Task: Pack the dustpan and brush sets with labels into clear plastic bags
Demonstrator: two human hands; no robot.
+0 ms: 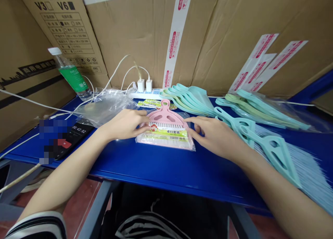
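Observation:
A pink dustpan and brush set (166,118) lies on the blue table in a clear bag, its handle pointing away from me. A yellow-green and white label (170,133) with Chinese print crosses it, over white bristles. My left hand (127,123) grips the left edge of the package, thumb below and fingers above. On the opposite edge, my right hand (212,134) has its index finger and thumb against the bag, other fingers curled. Just behind the set are loose printed labels (148,104), partly hidden by it.
Turquoise and green dustpans (189,96) are stacked at the back, with bagged ones (265,108) farther right. Turquoise brushes (275,152) lie beside my right forearm. Clear bags (104,105), a bottle (71,75), a phone (73,136), white cables and a power strip (134,95) occupy the left and back.

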